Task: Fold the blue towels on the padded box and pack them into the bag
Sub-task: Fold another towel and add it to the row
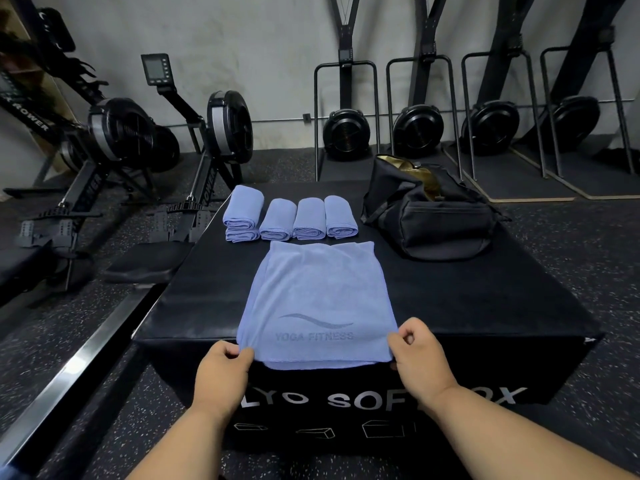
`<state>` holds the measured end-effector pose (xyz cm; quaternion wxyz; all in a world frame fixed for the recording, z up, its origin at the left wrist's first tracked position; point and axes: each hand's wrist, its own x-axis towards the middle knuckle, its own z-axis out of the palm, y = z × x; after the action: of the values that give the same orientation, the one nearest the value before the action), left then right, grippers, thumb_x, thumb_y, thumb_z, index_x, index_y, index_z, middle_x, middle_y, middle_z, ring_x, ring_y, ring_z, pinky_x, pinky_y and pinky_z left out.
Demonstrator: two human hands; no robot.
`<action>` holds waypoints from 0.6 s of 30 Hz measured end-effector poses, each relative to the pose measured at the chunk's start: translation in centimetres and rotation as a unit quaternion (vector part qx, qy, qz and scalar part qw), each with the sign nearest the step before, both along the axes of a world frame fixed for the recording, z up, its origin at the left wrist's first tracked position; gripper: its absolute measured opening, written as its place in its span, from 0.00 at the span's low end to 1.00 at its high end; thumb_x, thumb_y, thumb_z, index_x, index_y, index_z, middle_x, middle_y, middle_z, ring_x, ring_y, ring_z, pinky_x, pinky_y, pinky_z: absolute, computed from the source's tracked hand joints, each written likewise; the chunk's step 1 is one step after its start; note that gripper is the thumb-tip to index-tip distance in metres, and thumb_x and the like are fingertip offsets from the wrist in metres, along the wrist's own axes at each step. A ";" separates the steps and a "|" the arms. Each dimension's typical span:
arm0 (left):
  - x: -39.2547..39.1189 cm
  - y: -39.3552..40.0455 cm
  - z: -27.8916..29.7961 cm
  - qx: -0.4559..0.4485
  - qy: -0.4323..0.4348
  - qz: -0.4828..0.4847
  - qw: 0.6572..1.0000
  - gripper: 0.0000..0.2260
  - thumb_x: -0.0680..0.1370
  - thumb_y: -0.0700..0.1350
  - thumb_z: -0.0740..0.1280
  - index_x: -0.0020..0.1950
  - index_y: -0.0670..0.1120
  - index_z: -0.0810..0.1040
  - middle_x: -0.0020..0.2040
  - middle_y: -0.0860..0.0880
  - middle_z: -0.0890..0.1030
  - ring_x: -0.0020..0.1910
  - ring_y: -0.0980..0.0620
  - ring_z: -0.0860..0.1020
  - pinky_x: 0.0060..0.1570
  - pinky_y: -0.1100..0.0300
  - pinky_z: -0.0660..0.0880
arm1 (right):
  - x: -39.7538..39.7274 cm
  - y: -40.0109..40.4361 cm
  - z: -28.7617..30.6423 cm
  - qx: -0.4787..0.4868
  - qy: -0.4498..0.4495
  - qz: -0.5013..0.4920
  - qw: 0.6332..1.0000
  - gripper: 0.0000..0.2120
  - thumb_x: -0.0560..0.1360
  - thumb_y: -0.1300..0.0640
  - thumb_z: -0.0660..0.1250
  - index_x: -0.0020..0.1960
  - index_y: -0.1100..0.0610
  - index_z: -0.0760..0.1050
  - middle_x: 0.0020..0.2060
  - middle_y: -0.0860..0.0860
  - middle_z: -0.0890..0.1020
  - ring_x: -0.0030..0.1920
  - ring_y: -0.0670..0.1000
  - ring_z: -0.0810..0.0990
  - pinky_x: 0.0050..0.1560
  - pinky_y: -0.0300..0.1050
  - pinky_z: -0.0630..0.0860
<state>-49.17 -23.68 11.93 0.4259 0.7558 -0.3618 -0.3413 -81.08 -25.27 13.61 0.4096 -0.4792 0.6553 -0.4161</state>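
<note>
The black padded box (433, 299) fills the middle of the frame, its front face in the lower centre printed with pale letters partly hidden by the forearms. Behind it, rowers (166, 133) stand at upper left and fan machines (346, 133) line the wall at upper right. On the box's far right corner sits the black bag (429, 216), its top open and a gold lining showing. A flat blue towel (318, 299) lies down the centre of the box, marked "YOGA FITNESS" near its near end, which hangs just over the front edge. Beyond it, in the upper centre, folded towels (291, 216) lie side by side in a row, with one more stacked on the leftmost. The left hand (225, 362), at lower centre-left, has its grip closed on the flat towel's near left corner, pinched between thumb and curled fingers. The right hand (419, 351), at lower centre-right, pinches the near right corner the same way.
</note>
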 end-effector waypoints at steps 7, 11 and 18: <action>0.4 0.6 -0.2 0.014 0.024 -0.027 0.999 0.09 0.75 0.41 0.73 0.40 0.44 0.74 0.31 0.50 0.78 0.31 0.50 0.74 0.35 0.55 0.72 | -0.1 0.1 -0.4 0.024 -0.017 0.020 0.999 0.08 0.80 0.60 0.65 0.45 0.61 0.69 0.32 0.52 0.74 0.32 0.49 0.76 0.38 0.50 0.76; 0.5 0.6 -0.8 0.015 0.028 -0.021 0.999 0.08 0.75 0.39 0.74 0.40 0.42 0.76 0.33 0.49 0.79 0.32 0.50 0.74 0.35 0.55 0.72 | 0.6 0.3 -1.1 0.041 0.002 0.057 0.998 0.05 0.80 0.62 0.66 0.47 0.59 0.71 0.34 0.50 0.77 0.32 0.48 0.82 0.39 0.47 0.79; 0.5 0.2 -1.0 -0.009 0.093 -0.002 0.996 0.08 0.74 0.39 0.77 0.51 0.43 0.82 0.39 0.50 0.82 0.34 0.54 0.76 0.35 0.59 0.72 | 0.8 0.5 -0.8 0.047 -0.001 0.037 0.998 0.03 0.79 0.64 0.66 0.48 0.63 0.73 0.30 0.51 0.75 0.32 0.50 0.83 0.39 0.49 0.79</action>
<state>-48.71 -23.45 10.91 0.4639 0.7162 -0.3247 -0.4079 -80.26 -24.72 12.80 0.4469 -0.4829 0.6557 -0.3703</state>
